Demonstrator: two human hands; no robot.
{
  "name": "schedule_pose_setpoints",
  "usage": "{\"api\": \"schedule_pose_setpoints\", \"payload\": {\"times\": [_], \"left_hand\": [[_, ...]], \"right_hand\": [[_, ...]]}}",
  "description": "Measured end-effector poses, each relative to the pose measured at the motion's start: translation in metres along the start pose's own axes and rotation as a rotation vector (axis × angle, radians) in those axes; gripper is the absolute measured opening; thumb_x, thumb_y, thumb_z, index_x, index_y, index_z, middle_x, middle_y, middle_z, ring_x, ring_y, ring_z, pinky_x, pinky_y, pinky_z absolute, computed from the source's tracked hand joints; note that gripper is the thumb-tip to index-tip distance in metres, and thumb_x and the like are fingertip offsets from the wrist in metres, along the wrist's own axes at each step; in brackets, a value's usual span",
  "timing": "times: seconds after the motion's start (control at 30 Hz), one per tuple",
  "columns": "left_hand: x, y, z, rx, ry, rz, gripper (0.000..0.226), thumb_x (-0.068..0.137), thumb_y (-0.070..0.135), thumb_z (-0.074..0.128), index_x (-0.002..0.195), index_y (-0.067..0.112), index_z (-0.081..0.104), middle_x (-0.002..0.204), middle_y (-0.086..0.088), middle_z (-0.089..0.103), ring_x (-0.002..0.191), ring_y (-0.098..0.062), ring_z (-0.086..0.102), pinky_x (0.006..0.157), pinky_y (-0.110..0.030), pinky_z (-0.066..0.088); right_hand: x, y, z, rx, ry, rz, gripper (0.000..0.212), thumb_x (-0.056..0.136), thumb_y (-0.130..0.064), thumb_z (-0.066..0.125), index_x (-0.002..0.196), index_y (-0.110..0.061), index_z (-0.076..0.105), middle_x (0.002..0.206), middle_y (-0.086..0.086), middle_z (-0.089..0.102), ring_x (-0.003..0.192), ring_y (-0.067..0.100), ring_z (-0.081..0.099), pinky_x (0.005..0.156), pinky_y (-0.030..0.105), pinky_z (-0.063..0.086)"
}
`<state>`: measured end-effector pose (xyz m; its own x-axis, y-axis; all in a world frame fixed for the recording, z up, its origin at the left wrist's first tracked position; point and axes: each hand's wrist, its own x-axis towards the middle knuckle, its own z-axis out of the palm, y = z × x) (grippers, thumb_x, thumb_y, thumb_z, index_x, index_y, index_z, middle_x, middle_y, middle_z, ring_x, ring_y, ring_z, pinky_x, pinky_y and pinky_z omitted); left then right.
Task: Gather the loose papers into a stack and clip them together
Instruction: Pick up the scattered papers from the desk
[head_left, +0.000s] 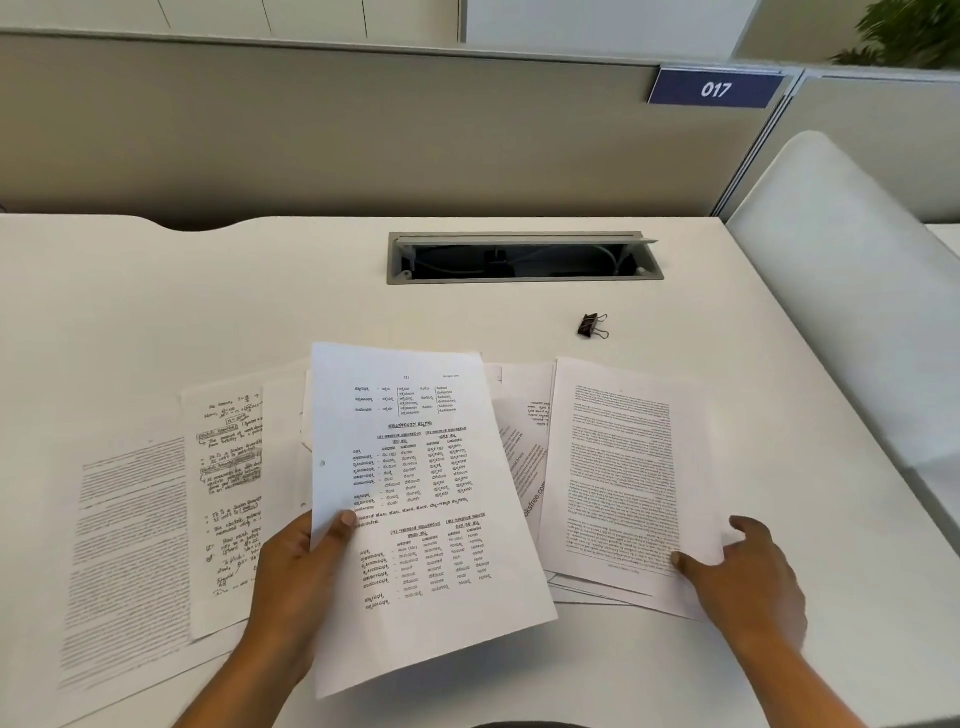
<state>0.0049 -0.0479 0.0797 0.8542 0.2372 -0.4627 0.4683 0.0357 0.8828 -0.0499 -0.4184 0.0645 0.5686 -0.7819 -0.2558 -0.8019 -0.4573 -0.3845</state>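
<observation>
step: gather | left grip (301, 566) pinches lifted sheet (415, 493) | right grip (743, 577) thumb on right page (623, 467), hold unclear | loose papers (130, 545) fanned on table (260, 291); binder clip (592, 326) beyond, apart | tip: slide pages under sheet, square edges before clipping

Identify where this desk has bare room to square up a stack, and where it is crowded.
Free: the strip between the cable hatch and the spread sheets, left of the binder clip; also the far-left desk. Crowded: the middle band, sheet overlapping sheet.

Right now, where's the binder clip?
Head view: the binder clip lies on the desk, right of centre, between the cable hatch and the right-hand papers.
</observation>
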Motion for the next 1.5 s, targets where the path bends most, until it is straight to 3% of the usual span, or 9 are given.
{"api": "schedule_pose_setpoints", "payload": {"times": [0.23, 0.43, 0.53, 0.6, 0.77, 0.97, 1.1, 1.27, 1.5], "left_hand": [[0.003, 0.001, -0.004, -0.001, 0.009, -0.009, 0.014, 0.099, 0.022, 0.062, 0.098, 0.017, 0.076, 0.088, 0.005, 0.082, 0.081, -0.022, 0.076, 0.066, -0.032, 0.056], [0.006, 0.007, -0.006, -0.035, -0.004, -0.001, 0.018, 0.104, 0.022, 0.054, 0.099, 0.026, 0.070, 0.082, 0.018, 0.079, 0.085, -0.017, 0.073, 0.067, -0.031, 0.055], [0.009, 0.007, -0.008, -0.038, 0.005, 0.004, 0.017, 0.104, 0.023, 0.054, 0.102, 0.027, 0.070, 0.086, 0.013, 0.080, 0.090, -0.021, 0.073, 0.069, -0.033, 0.055], [0.011, 0.008, -0.009, -0.049, 0.011, 0.011, 0.017, 0.104, 0.023, 0.053, 0.104, 0.027, 0.070, 0.093, 0.008, 0.079, 0.091, -0.023, 0.073, 0.070, -0.035, 0.056], [0.011, 0.010, -0.005, -0.067, -0.009, 0.008, 0.017, 0.103, 0.023, 0.055, 0.108, 0.024, 0.071, 0.097, 0.005, 0.081, 0.095, -0.025, 0.075, 0.077, -0.040, 0.059], [0.005, 0.019, 0.008, -0.049, -0.065, 0.014, 0.020, 0.105, 0.022, 0.052, 0.105, 0.025, 0.071, 0.090, 0.012, 0.081, 0.079, -0.009, 0.077, 0.065, -0.028, 0.056], [-0.002, 0.024, 0.015, -0.074, -0.106, -0.017, 0.023, 0.105, 0.024, 0.050, 0.109, 0.023, 0.072, 0.100, 0.004, 0.081, 0.091, -0.018, 0.077, 0.074, -0.034, 0.058], [-0.012, 0.030, 0.024, -0.076, -0.166, -0.030, 0.029, 0.106, 0.032, 0.047, 0.109, 0.022, 0.074, 0.102, 0.003, 0.081, 0.099, -0.022, 0.075, 0.090, -0.041, 0.057], [-0.022, 0.036, 0.033, -0.055, -0.205, -0.010, 0.037, 0.105, 0.045, 0.038, 0.106, 0.032, 0.073, 0.094, 0.020, 0.079, 0.088, -0.001, 0.074, 0.070, -0.020, 0.051]], "right_hand": [[0.001, 0.001, -0.003, 0.095, -0.003, -0.031, 0.017, 0.090, -0.029, 0.063, 0.098, -0.017, 0.070, 0.088, 0.005, 0.070, 0.088, 0.036, 0.063, 0.081, 0.040, 0.051], [0.003, 0.000, -0.020, 0.332, 0.044, -0.014, 0.022, 0.093, -0.027, 0.061, 0.107, -0.015, 0.073, 0.092, 0.008, 0.073, 0.080, 0.036, 0.066, 0.082, 0.049, 0.056], [-0.007, -0.007, -0.037, 0.498, 0.046, -0.012, 0.016, 0.094, -0.023, 0.063, 0.103, -0.013, 0.071, 0.079, 0.006, 0.070, 0.063, 0.032, 0.059, 0.077, 0.049, 0.056], [-0.014, -0.013, -0.046, 0.606, 0.025, 0.002, 0.017, 0.094, -0.022, 0.063, 0.107, -0.013, 0.069, 0.081, 0.006, 0.069, 0.066, 0.028, 0.058, 0.078, 0.050, 0.055], [-0.037, -0.030, -0.059, 0.793, -0.110, -0.022, 0.011, 0.095, -0.019, 0.062, 0.105, -0.017, 0.067, 0.090, -0.002, 0.070, 0.078, 0.014, 0.061, 0.067, 0.032, 0.048], [-0.063, -0.047, -0.036, 0.811, -0.264, -0.106, 0.009, 0.093, -0.019, 0.065, 0.095, -0.017, 0.073, 0.090, 0.010, 0.076, 0.080, 0.027, 0.063, 0.071, 0.038, 0.050], [-0.076, -0.058, -0.016, 0.815, -0.324, -0.135, 0.010, 0.092, -0.016, 0.066, 0.093, -0.017, 0.076, 0.086, 0.004, 0.079, 0.086, 0.029, 0.070, 0.079, 0.045, 0.055], [-0.085, -0.069, -0.005, 0.808, -0.399, -0.167, 0.014, 0.094, -0.015, 0.063, 0.099, -0.021, 0.075, 0.092, -0.006, 0.079, 0.094, 0.023, 0.073, 0.084, 0.040, 0.055], [-0.092, -0.080, -0.009, 0.854, -0.509, -0.125, 0.023, 0.100, -0.016, 0.053, 0.109, -0.021, 0.073, 0.101, -0.009, 0.078, 0.098, 0.018, 0.073, 0.093, 0.043, 0.055]]}}
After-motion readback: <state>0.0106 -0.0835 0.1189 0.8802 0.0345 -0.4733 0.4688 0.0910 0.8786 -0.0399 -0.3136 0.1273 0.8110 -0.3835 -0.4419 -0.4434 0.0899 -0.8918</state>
